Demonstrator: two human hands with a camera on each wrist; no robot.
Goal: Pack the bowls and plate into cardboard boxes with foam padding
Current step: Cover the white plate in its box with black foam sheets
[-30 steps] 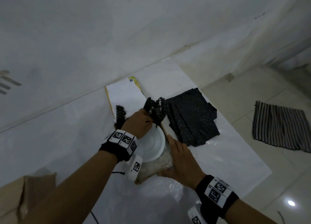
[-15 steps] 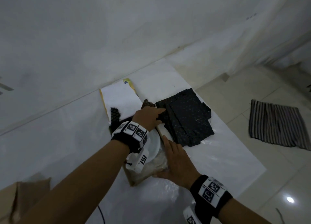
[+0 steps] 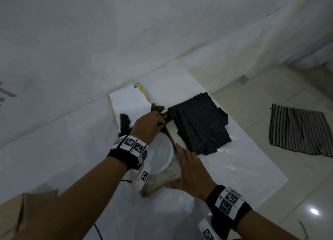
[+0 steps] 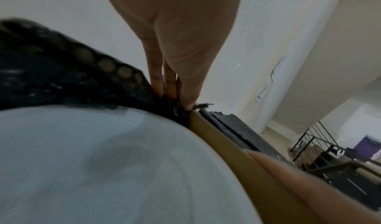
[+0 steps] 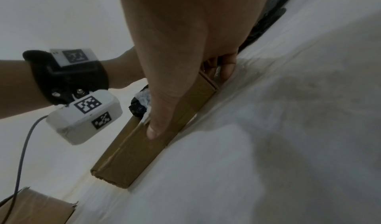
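Observation:
A white bowl (image 3: 160,155) (image 4: 103,162) lies in a shallow cardboard box (image 3: 172,132) (image 5: 134,146) on crinkled plastic wrap (image 3: 162,178). Black perforated foam (image 3: 125,121) (image 4: 62,74) lines the box's far side. My left hand (image 3: 161,122) (image 4: 171,95) presses its straight fingertips down on the foam at the far right corner, between bowl and box wall (image 4: 226,146). My right hand (image 3: 189,164) (image 5: 189,102) grips the box's near right corner, thumb on the near wall, fingers curled over the right wall.
A stack of black foam sheets (image 3: 200,124) lies just right of the box, on a white sheet (image 3: 243,167). The box's open flap (image 3: 128,101) leans toward the wall. Another cardboard box (image 3: 18,212) sits lower left. A striped cloth (image 3: 299,131) lies on the tiles.
My left hand, which held a bunch of foam above the bowl, has moved it to the far right corner and now pushes it down. The right hand stays on the box.

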